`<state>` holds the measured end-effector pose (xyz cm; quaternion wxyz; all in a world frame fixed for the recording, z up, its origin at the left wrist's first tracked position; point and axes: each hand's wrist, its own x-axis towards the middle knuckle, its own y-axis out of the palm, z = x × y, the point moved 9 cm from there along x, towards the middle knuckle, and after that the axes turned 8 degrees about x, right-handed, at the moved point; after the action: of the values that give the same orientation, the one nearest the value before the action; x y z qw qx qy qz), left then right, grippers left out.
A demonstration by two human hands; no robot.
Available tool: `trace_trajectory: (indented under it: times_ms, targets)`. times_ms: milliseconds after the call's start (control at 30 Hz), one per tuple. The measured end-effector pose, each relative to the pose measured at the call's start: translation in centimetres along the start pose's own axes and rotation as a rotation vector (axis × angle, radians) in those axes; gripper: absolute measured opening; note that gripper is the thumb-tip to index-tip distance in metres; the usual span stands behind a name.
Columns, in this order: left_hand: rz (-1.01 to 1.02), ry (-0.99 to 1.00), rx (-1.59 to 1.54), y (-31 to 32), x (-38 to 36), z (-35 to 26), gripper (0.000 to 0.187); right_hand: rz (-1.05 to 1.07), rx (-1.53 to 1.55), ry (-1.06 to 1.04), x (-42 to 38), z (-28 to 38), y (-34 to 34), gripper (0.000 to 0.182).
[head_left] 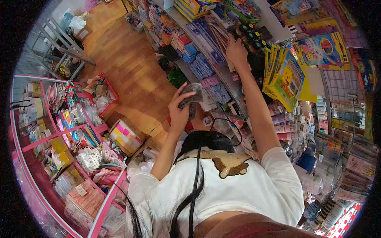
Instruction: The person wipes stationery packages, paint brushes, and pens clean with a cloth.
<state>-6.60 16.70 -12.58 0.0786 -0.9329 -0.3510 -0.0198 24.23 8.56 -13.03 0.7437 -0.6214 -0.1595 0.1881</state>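
Observation:
My left hand [179,109] is closed around a dark grey, fuzzy cloth [193,95], in front of my body and above the floor. Part of the cloth hangs below the fingers. My right hand [236,51] reaches out to the shelf on the right, its fingers curled at the edge of some thin, flat packets [219,33]. Its fingertips are partly hidden. Close by that hand are dark round-topped items [252,35] and a row of yellow boxed sets [286,77] with a cartoon chick.
Shelves of packaged goods [202,65] run along the right. A pink-edged glass case [43,139] full of small wares stands at the left, with a cardboard box [126,137] beside it. Wooden flooring [119,51] lies between; a metal rack [59,41] stands at the far left.

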Motion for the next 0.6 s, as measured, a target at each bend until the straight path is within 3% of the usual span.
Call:
trace_trajectory:
  times_ms: [100,300,467,600]
  targets:
    - [0.008,-0.041,0.068,0.1,-0.3,1.1,0.04,-0.097,-0.255,-0.05,0.4,-1.1,1.1,0.051]
    - [0.038,-0.098,-0.017,0.5,-0.1,2.1,0.039,-0.163,-0.33,-0.051,0.0,-2.0,3.0,0.048]
    - [0.136,-0.088,-0.112,3.3,0.9,3.1,0.036,-0.218,-0.301,-0.077,-1.2,-2.4,3.7,0.051]
    - [0.167,0.057,0.003,10.2,4.2,7.4,0.04,-0.337,-0.102,-0.121,-2.9,-1.4,2.9,0.049]
